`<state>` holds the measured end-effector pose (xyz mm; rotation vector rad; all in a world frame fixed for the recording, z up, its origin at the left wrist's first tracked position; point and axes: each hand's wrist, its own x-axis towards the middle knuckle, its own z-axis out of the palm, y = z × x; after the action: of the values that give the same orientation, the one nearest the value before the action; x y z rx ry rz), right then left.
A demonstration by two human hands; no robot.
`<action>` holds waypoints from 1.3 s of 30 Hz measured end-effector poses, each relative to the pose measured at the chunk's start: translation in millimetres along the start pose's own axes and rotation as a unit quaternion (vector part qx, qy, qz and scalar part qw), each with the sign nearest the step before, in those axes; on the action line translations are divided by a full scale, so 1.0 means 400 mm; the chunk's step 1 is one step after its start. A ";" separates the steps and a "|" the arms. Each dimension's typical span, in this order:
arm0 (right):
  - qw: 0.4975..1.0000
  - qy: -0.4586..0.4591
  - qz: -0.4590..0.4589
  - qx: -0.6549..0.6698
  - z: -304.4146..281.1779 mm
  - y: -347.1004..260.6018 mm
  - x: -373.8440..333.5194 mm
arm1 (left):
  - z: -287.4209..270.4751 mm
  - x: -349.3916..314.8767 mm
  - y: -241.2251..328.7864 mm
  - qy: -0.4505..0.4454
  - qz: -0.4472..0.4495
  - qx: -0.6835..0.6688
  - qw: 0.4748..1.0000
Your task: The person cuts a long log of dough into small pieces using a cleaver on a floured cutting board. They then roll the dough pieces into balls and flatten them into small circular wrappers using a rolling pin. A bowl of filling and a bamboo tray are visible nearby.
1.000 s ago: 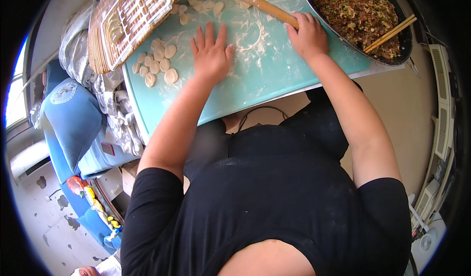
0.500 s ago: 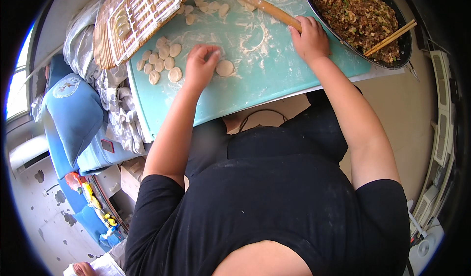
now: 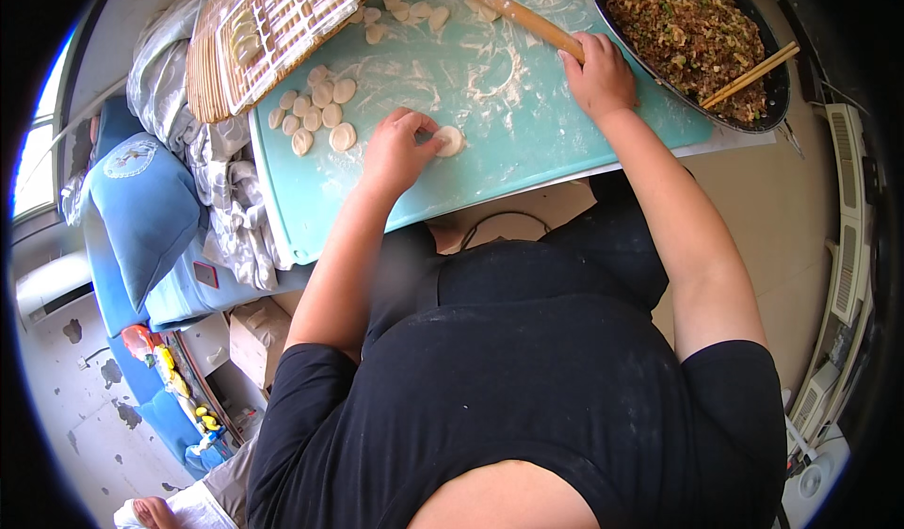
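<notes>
On a floured green board (image 3: 395, 204), my left hand (image 3: 400, 151) pinches the left edge of a flat dough round (image 3: 451, 141), which lies on the surface. My right hand (image 3: 601, 75) is wrapped around the near end of a wooden rolling pin (image 3: 518, 15); the pin slants away to the upper left. Left of my left hand lies a cluster of small dough rounds (image 3: 320, 101). More dough pieces (image 3: 414, 11) sit farther back, near the pin's far end.
A black pan of chopped filling (image 3: 683, 30) with chopsticks (image 3: 750, 75) across its rim stands at the right. A woven tray with a clear plastic divided box (image 3: 282, 25) overlaps the board's far left. A blue cushion (image 3: 141, 209) and another person's hand (image 3: 155, 512) are at the left.
My left hand has moved right and nearer to me, its fingers coming onto the edge of the dough round. My right hand still holds the rolling pin in nearly the same place.
</notes>
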<state>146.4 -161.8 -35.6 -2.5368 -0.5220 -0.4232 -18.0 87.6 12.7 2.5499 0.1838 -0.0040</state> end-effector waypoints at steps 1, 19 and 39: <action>1.000 0.000 -0.001 0.000 0.000 0.001 0.000 | 0.001 -0.003 0.005 -0.023 -0.013 0.017 1.000; 1.000 -0.016 -0.002 -0.008 0.000 -0.001 0.004 | 0.016 0.005 -0.035 0.112 -0.057 -0.040 0.991; 1.000 -0.019 0.009 -0.006 -0.001 -0.004 0.004 | -0.010 0.027 -0.022 0.073 0.014 0.113 0.991</action>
<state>146.8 -160.5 -34.0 -2.5646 -0.5120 -0.3731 -8.6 98.3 10.8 2.7806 0.2162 0.1835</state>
